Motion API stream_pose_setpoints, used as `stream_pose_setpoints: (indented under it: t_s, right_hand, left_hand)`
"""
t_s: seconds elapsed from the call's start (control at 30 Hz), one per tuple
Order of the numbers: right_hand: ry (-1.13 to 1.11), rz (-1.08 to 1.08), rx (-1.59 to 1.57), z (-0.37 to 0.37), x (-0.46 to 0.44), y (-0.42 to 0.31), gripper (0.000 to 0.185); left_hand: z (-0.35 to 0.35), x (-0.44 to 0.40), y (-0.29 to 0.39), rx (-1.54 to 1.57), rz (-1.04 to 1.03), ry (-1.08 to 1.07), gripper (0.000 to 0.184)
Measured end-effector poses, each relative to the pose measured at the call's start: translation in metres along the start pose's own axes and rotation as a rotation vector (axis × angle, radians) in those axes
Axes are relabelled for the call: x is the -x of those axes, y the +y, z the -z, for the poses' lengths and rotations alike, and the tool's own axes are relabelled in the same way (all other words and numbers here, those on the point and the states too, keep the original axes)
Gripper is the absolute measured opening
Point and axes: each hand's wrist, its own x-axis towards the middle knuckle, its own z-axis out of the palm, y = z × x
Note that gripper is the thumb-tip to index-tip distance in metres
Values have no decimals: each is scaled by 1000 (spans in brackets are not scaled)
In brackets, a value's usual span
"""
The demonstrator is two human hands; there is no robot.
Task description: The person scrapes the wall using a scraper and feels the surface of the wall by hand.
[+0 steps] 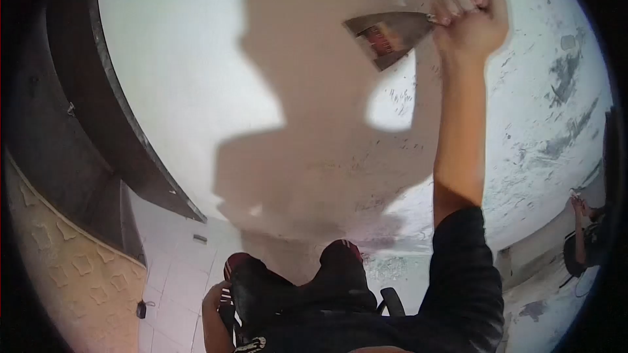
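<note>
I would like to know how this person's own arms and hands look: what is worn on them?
The right arm has a black, creased sleeve ending near the elbow; the forearm is bare, with no watch visible. The right hand and left hand wear no gloves. The left sleeve cannot be made out clearly.

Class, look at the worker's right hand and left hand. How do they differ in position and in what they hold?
Position: the right hand is raised in front of the white wall, while the left hand is low, beside the left leg.
Hold: the right hand grips a scraper; no tool shows in the left hand.
Visibility: the right hand's curled fingers show clearly; the left hand's are hard to make out.
Shared: both are bare.
</note>
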Motion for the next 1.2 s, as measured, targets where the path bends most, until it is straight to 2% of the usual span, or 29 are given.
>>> stream_pose_setpoints:
  t_s: [0.07, 0.13, 0.2, 0.23, 0.27, 0.33, 0.37, 0.4, 0.47, 0.5, 0.53, 0.6, 0.67, 0.73, 0.8, 0.87, 0.9, 0.93, 1.03, 1.1, 1.13, 1.2]
  right_hand:
    - [-117, 162, -32, -1, 9, -25, 41]
    - [-21, 246, 28, 16, 10, -41, 46]
    - [118, 143, 90, 2, 8, 7, 46]
    - [173, -16, 65, -8, 16, 10, 49]
    - [176, -12, 71, -1, 18, 1, 49]
    - [-41, 269, 16, 24, 21, -32, 49]
    - [-127, 221, -188, 22, 26, -51, 50]
    - [-63, 321, -26, 21, 28, -41, 49]
    - [67, 300, 139, 10, 30, -15, 49]
    - [119, 244, 153, 6, 31, -17, 49]
    - [118, 242, 153, 12, 30, -28, 49]
    - [-92, 167, -236, 33, 27, -54, 48]
    - [-62, 215, -188, 32, 30, -45, 47]
    - [144, 190, 37, 18, 29, -10, 47]
    - [120, 193, 102, 27, 27, -26, 46]
    - [-54, 162, -179, 43, 28, -52, 42]
    - [-85, 209, -194, 45, 28, -45, 42]
    - [67, 239, 31, 42, 24, -11, 42]
    - [70, 192, 78, 30, 24, -20, 42]
    - [-21, 142, -156, 48, 20, -44, 42]
    - [11, 175, -168, 52, 24, -54, 46]
    - [89, 182, 27, 32, 26, -7, 48]
  left_hand:
    - [2, -6, 0, 16, -15, 7, 45]
    - [3, -12, -3, 35, 27, 4, 45]
    - [10, -19, -13, 33, 15, -22, 46]
    - [10, -25, -16, 74, 35, -58, 45]
    - [12, -30, -15, 114, 50, -92, 43]
    - [15, -36, -8, 124, 43, -74, 42]
    - [13, -38, -6, 141, 42, -56, 41]
    - [10, -38, -8, 158, 48, -39, 40]
    - [10, -29, -19, 180, 75, 7, 38]
    - [3, -6, 0, 138, 36, -16, 38]
    - [3, -2, 5, 140, 38, -18, 38]
    - [1, 1, 8, 101, 24, -4, 38]
    - [-2, -2, 1, 87, 24, -2, 38]
    - [4, -11, -6, 104, 33, -31, 37]
    - [7, -9, -7, 121, 30, -32, 36]
    - [5, -6, -6, 56, 3, -34, 42]
    - [3, -8, -5, 60, 1, -34, 42]
    - [4, -10, -8, 74, -8, -26, 41]
    - [1, -6, -3, 81, -9, -27, 41]
    - [1, 3, -2, 88, 6, -6, 39]
    - [0, 1, 2, 92, -3, -3, 39]
    - [0, 2, -2, 82, 31, -2, 38]
